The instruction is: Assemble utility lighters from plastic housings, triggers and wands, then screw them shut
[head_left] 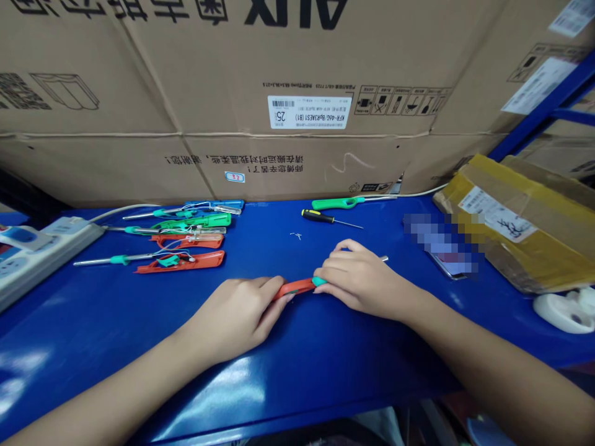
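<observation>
Between my two hands lies a red stick lighter (300, 287) with a teal collar and a metal tube, held level just above the blue table. My left hand (244, 310) is closed round its red handle end. Fingers of my right hand (360, 279) wrap the teal collar and most of the tube; only the tube's tip shows past the knuckles. Behind them lies a black and yellow screwdriver (318, 215). A green stick lighter (337, 203) rests beyond it, its body whole. To the left lie several opened lighters, among them a red one (199, 261) with wires and inner parts exposed.
A white power strip (51, 251) stands at the left edge. Large cardboard boxes (223, 105) wall off the back. On the right are a taped yellow-brown box (520, 229), a phone (449, 263) and a white case (564, 311). Tiny white scraps (296, 235) lie mid-table.
</observation>
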### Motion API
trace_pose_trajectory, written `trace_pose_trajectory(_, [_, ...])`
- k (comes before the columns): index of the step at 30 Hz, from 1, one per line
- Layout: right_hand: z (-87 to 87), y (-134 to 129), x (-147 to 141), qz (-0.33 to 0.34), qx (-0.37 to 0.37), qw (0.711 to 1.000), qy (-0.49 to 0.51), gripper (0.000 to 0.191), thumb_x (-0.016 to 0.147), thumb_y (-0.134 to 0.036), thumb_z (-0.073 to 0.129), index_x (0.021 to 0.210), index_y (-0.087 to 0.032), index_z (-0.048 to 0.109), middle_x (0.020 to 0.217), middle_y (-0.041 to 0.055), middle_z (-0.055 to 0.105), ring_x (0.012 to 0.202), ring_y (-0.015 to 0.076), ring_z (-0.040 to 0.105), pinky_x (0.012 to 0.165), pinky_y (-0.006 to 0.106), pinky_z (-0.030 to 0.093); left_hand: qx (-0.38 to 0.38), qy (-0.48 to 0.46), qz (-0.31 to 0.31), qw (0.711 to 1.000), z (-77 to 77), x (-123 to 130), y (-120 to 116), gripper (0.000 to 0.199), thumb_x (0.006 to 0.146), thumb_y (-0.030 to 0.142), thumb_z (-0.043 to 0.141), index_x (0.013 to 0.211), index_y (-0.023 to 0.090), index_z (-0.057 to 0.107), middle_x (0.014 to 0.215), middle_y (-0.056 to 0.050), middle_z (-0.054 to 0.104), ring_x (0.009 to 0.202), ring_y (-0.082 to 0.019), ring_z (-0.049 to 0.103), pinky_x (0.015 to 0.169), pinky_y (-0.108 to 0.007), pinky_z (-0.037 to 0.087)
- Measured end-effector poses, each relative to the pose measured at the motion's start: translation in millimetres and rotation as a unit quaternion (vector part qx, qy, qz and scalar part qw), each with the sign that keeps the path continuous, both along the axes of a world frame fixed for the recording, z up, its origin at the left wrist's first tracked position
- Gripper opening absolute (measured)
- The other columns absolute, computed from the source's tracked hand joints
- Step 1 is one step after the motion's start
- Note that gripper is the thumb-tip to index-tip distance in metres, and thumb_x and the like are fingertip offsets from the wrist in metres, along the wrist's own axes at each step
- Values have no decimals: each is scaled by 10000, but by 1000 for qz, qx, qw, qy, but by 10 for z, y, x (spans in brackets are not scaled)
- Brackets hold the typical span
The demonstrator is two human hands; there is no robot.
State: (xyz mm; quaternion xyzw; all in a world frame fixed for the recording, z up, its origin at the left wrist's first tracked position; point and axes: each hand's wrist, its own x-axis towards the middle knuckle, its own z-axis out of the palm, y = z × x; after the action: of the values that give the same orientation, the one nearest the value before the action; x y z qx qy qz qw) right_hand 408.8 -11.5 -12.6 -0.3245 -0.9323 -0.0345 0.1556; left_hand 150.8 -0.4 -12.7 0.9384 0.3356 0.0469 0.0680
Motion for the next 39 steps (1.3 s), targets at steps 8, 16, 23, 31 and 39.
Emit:
trace_pose_trajectory(8, [-106, 28, -49, 0, 2, 1000, -9, 296, 1049, -283, 454, 927, -138, 681, 812, 41, 697, 748, 172, 571, 856, 349, 391, -9, 17, 8, 1000, -3, 14, -9, 306, 1062, 345, 329, 890, 202, 539, 712, -32, 668, 593, -234, 663, 522, -315, 335])
trace_pose_trajectory(16, [-90, 19, -62, -20, -65, 998, -14, 281, 1041, -298, 460, 937, -141, 668, 863, 57, 692, 801, 195, 588, 837, 354, 398, -64, -38, 22, 997, -5, 24, 33, 311, 1046, 351, 393, 838, 193, 563, 747, -31, 656, 610, -191, 627, 545, -295, 400])
trace_pose_trajectory(23, [-22, 113, 137, -105, -159, 982, 1, 258, 1040, -348, 452, 948, -189, 634, 919, 52, 671, 795, 186, 608, 689, 307, 416, -54, -188, 28, 980, -101, -140, 311, 478, 919, 510, 639, 1289, 210, 602, 1177, -84, 687, 1005, -220, 674, 871, -336, 554])
trace_pose_trajectory(31, [-109, 240, 287, -117, -173, 975, 69, 172, 996, -347, 537, 953, -197, 610, 961, 56, 646, 881, 191, 593, 794, 329, 458, -35, -190, -7, 981, -279, -175, 466, 367, 969, 376, 583, 1277, 199, 677, 1139, -110, 662, 1060, -239, 625, 948, -421, 538])
trace_pose_trajectory(39, [-160, 353, 155, -172, -124, 960, 185, 85, 933, -241, 592, 968, -188, 647, 976, 71, 683, 892, 192, 628, 826, 339, 500, -21, -216, -33, 976, -260, -165, 406, 339, 1035, 295, 473, 1258, 133, 671, 1091, -120, 700, 1015, -215, 651, 926, -368, 544])
